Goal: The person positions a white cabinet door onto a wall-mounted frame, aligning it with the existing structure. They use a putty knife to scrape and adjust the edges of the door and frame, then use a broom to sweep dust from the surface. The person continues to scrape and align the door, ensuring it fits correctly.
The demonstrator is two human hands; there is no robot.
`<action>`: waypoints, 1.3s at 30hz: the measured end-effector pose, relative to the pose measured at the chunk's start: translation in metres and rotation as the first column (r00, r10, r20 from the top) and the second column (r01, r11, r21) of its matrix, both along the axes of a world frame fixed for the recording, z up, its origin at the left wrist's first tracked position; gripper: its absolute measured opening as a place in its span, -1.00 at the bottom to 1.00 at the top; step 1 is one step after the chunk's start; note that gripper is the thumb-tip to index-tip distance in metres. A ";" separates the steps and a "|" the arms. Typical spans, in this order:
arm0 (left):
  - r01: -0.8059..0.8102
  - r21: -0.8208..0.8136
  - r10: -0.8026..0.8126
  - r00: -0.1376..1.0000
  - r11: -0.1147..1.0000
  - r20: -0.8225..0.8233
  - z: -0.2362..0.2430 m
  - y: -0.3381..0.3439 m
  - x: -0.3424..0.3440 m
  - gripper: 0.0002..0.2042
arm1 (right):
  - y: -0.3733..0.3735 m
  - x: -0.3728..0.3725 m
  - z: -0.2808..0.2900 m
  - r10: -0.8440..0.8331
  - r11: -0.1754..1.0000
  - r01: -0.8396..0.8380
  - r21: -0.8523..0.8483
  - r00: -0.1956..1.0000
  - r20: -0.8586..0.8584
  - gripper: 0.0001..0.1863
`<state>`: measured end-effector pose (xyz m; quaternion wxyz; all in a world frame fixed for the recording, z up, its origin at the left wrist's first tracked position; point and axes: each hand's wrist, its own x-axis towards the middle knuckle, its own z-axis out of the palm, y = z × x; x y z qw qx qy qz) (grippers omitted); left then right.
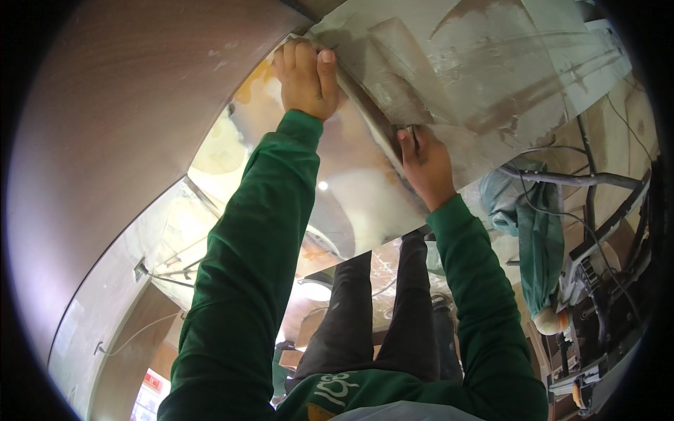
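Both my arms, in green sleeves, reach up to a narrow raised edge strip (372, 116) between two large sheets. On its left lies a glossy marble-patterned panel (365, 179); on its right is a dusty grey sheet (484, 77) with brown smears. My left hand (309, 78) is closed over the strip's far end, knuckles up, beside a brown wooden panel. Nearer and to the right, my right hand (426, 167) is closed at the strip, thumb raised. A small dark piece shows by its fingertips, too hidden to name.
The brown wooden panel (133, 105) fills the left side. At right hang a green cloth bundle (537, 238), black bars (590, 179) and loose cables. A thin white cord (144, 330) runs at lower left. Below are my legs in dark trousers (351, 309).
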<state>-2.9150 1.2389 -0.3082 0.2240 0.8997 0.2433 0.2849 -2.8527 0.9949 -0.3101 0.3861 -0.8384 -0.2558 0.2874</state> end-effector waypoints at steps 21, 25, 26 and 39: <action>0.005 0.021 -0.003 0.997 1.000 -0.080 -0.004 0.004 0.000 -0.72 | -0.036 -0.010 0.017 -0.090 0.989 0.082 -0.123 0.994 -0.061 -0.61; 0.011 0.043 -0.007 0.995 0.999 -0.102 -0.004 0.003 0.002 -0.74 | -0.068 -0.005 0.041 -0.121 0.976 0.099 -0.196 0.987 -0.105 -0.62; 0.008 0.046 -0.003 0.995 0.999 -0.102 -0.004 0.003 0.001 -0.74 | -0.070 -0.003 0.047 -0.114 0.976 0.084 -0.201 0.984 -0.139 -0.61; 0.050 0.194 -0.015 0.984 0.980 -0.178 -0.003 0.001 0.005 -0.70 | -0.050 0.099 0.107 -0.087 0.950 -0.128 -0.286 0.771 -0.631 -0.57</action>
